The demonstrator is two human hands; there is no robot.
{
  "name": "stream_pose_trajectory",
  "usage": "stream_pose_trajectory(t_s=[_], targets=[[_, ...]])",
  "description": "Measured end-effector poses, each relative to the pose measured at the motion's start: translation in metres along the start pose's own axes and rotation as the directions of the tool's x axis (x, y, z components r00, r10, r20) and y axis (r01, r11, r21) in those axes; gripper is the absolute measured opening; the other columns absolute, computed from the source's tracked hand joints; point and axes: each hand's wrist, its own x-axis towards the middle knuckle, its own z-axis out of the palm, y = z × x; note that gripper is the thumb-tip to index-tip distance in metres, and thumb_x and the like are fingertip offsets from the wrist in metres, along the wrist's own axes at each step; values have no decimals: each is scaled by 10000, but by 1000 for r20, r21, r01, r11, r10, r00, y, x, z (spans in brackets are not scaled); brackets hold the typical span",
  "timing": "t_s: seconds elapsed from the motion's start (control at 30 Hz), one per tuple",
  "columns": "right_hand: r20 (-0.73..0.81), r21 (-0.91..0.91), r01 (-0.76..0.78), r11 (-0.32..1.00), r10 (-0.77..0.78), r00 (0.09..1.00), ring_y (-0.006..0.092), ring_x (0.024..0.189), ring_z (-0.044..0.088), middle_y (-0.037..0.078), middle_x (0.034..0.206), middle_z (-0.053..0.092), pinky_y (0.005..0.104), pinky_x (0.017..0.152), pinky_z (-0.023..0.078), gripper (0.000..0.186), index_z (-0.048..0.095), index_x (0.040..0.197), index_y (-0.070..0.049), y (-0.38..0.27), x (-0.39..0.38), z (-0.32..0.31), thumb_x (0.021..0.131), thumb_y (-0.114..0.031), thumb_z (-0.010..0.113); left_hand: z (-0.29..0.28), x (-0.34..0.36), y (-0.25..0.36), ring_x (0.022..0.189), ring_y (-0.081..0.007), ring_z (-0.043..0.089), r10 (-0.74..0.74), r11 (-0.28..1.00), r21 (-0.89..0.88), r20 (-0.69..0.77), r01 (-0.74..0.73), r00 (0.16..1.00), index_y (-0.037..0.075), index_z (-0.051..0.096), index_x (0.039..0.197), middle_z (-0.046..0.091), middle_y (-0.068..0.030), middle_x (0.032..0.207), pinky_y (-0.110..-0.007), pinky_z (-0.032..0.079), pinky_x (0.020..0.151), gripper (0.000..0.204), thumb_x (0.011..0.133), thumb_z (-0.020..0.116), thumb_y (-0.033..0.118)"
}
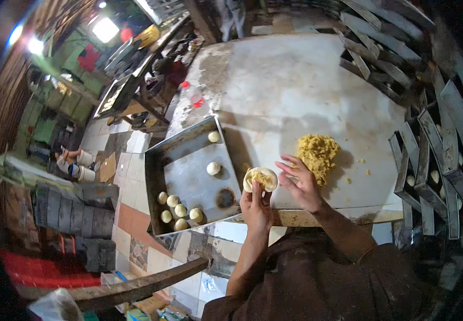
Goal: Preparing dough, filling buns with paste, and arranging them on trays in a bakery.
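My left hand [256, 209] holds up a flattened round of pale dough [250, 175] above the table's near edge, thumb against its face. A smear of yellow crumbly filling [266, 181] lies on that dough. Just to the right is my right hand [304, 187], its fingers apart and a yellow crumb on one of them; nothing else shows in it. A mound of yellow crumbly filling [317, 154] sits on the table beyond the right hand. To the left, a shallow metal tray [188, 166] carries several round dough balls [213, 168], most of them grouped in its near left corner.
The pale worktop [290, 80] stretches away ahead of me. A clear bottle with a red cap [191, 95] stands near its left edge. Narrow metal tins [434, 155], some with dough inside, are stacked at the right. A wooden rail [151, 283] crosses the lower left.
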Motion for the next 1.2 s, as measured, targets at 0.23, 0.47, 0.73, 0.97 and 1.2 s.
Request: stream_pose_trajectory(t_s=[0.23, 0.47, 0.73, 0.97, 1.2], targets=[[93, -195, 208, 958, -193, 977, 212, 837, 650, 129, 1014, 588, 314, 676, 547, 276, 662, 954, 80, -14, -41, 106, 796, -134, 735, -73, -63, 48, 1153, -341, 512, 554, 264, 825, 295, -500, 779, -51, 239, 1436, 476, -251, 1281, -420, 402, 975, 538, 974, 465, 107], [275, -438, 625, 646, -566, 777, 230, 763, 641, 98, 892, 627, 320, 676, 521, 208, 668, 887, 42, -55, -73, 177, 740, -69, 766, -113, -120, 96, 1173, -263, 491, 465, 800, 390, 76, -456, 882, -15, 70, 1496, 422, -186, 1370, -358, 401, 985, 689, 971, 496, 119], [504, -28, -175, 984, 165, 848, 106, 663, 628, 82, 850, 634, 245, 566, 495, 206, 682, 956, 48, -95, -58, 152, 787, -44, 755, -120, -111, 121, 1085, -319, 577, 620, 527, 475, 352, -705, 701, 39, 576, 1128, 574, -208, 1190, -386, 480, 894, 277, 869, 634, 119], [397, -379, 577, 724, -436, 808, 194, 804, 656, 114, 955, 653, 284, 687, 535, 344, 681, 1017, 22, -101, -34, 84, 720, -108, 796, -34, -64, 94, 954, -334, 529, 580, 7, 742, 543, -671, 607, 25, 519, 1275, 564, -202, 1044, -407, 463, 824, 558, 742, 669, 94], [247, -277, 203, 939, -134, 960, 131, 785, 650, 85, 937, 659, 243, 628, 527, 310, 691, 1000, -6, -123, 19, 0, 711, -45, 797, 29, -9, 48, 1042, -232, 427, 345, 919, -3, 490, -394, 800, 26, 594, 1057, 424, -114, 1047, -372, 358, 918, 527, 986, 334, 478]])
